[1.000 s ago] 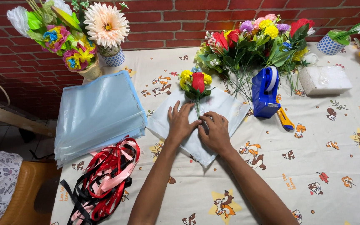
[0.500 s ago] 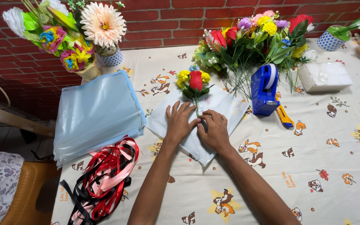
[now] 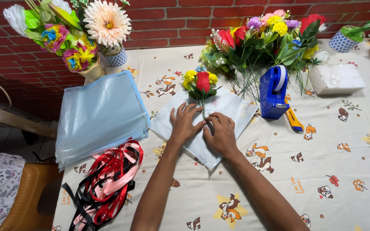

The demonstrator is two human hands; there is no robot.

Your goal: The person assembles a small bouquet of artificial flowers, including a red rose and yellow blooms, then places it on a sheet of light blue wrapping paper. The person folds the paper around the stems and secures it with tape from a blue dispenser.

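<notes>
A small bunch of artificial flowers [image 3: 202, 81], a red rose with yellow blooms, lies on a pale blue wrapping sheet [image 3: 232, 107] spread on the table. My left hand [image 3: 184, 124] lies flat on the sheet just left of the stems, fingers spread. My right hand [image 3: 221, 132] presses on the sheet right beside them, fingers bent over the lower stems. Both hands touch the sheet near its middle, close together.
A stack of light blue sheets [image 3: 99, 115] lies left; red, pink and black ribbons [image 3: 108, 179] lie below it. A blue tape dispenser [image 3: 274, 92], a yellow cutter [image 3: 294, 122], a white foam block [image 3: 337, 79] and loose flowers [image 3: 262, 38] sit right. Flower vases [image 3: 108, 25] stand at the back.
Both hands stay on the sheet by the stems; only the fingers shift slightly. The flowers and sheet have not visibly moved.
</notes>
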